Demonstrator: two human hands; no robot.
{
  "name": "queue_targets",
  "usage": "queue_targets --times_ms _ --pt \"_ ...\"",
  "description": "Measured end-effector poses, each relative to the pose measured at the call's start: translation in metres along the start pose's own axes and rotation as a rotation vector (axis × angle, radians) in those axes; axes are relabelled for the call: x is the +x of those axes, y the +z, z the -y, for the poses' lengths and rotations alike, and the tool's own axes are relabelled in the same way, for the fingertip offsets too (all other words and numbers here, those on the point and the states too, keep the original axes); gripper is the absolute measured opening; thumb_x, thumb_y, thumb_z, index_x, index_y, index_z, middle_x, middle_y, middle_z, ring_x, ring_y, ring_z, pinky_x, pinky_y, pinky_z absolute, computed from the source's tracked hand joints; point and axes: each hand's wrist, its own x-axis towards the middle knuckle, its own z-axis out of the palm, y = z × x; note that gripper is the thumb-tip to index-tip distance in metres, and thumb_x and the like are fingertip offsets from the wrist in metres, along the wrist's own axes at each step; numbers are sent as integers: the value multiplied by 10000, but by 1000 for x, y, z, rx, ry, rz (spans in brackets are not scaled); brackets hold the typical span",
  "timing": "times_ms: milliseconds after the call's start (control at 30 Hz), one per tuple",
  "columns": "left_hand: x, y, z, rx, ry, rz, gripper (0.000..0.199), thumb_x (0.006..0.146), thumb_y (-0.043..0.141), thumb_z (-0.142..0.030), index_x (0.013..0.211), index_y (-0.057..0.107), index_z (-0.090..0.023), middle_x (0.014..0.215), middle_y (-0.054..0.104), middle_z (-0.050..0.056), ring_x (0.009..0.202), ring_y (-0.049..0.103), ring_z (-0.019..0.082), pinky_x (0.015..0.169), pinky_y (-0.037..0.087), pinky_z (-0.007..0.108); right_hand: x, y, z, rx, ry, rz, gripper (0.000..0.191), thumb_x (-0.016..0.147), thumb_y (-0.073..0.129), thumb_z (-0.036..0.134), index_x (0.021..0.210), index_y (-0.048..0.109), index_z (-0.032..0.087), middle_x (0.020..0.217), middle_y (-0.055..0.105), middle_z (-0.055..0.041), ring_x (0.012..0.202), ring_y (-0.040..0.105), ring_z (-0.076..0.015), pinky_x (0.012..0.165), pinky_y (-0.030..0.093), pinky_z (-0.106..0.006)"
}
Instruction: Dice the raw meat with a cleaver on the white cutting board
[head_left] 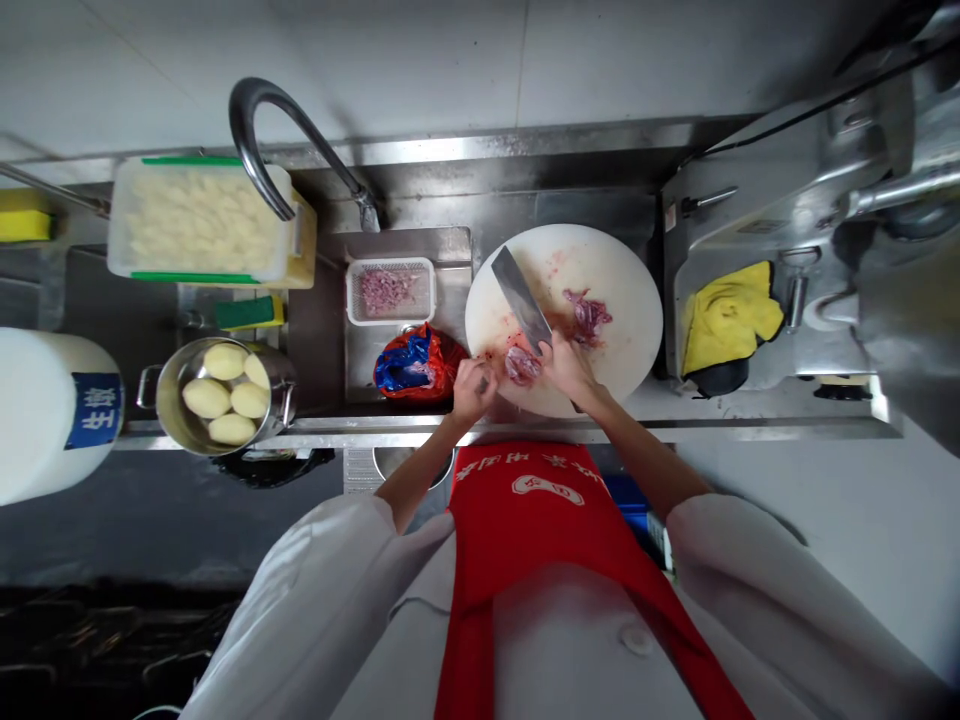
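A cleaver point(520, 298) is in my right hand point(564, 366), its blade pointing up and left over the round white cutting board point(630, 260). Just beneath my right hand, a piece of raw meat point(521, 366) lies near the board's lower left. More dark red meat point(587, 316) rests right of the blade. My left hand point(473, 390) is at the board's left edge with its fingers curled together; whatever they may hold is too small to name. Close to it on the left is a red and blue plastic bag point(409, 365) with some meat inside.
A white basket point(391, 321) of chopped meat stands in the sink behind the bag. Farther left are a pot point(171, 400) of peeled potatoes, a lidded tub point(202, 222) and a faucet point(300, 120). Yellow cloth point(731, 315) lies in the right basin.
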Motion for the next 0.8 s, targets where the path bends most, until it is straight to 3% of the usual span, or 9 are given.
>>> queue_targets --times_ms 67,133,200,333,433,600,800 --pt "0 1 -11 64 -109 -175 165 985 515 -299 957 639 -194 972 628 92 1005 598 218 911 522 405 -11 1 6 -10 10 20 362 1051 323 357 1219 541 122 1015 728 -164 943 691 -263 779 455 -296" --pt "-1 7 -20 110 -168 -235 187 995 484 -294 981 643 -196 969 616 93 999 593 217 897 519 397 -21 7 11 -34 -3 60 373 1054 314 371 1235 526 124 1013 727 -160 942 695 -258 780 463 -295" --pt "-3 15 -25 128 -150 -147 215 995 456 -266 1027 655 -191 1015 624 102 1031 584 222 922 509 408 -29 17 13 -68 -24 105 367 1056 310 357 1260 506 123 1022 726 -157 951 700 -251 777 471 -292" --pt "-2 23 -22 133 40 299 302 945 471 -193 1178 663 -189 1232 616 111 1204 515 261 1026 448 470 -36 36 14 -107 -38 150 328 1049 315 284 1265 486 107 1032 727 -174 964 706 -241 775 476 -276" --pt "5 16 -16 185 113 496 296 925 508 -180 1151 697 -210 1259 606 95 1208 488 284 1046 418 496 -26 40 22 -99 -23 121 318 1047 308 268 1241 492 96 1068 718 -204 990 700 -248 789 475 -275" --pt "10 0 -9 271 183 599 245 933 548 -216 1091 733 -236 1169 592 97 1153 491 295 1072 373 530 5 31 25 -23 -32 69 316 1034 384 314 1235 522 114 1110 713 -198 1048 680 -254 814 472 -270" --pt "0 -17 -5 256 134 551 227 947 550 -257 1094 720 -223 1331 551 116 1305 429 335 1041 381 510 29 23 -11 130 -122 38 290 980 492 321 1158 615 128 1061 731 -130 998 671 -233 810 483 -258"
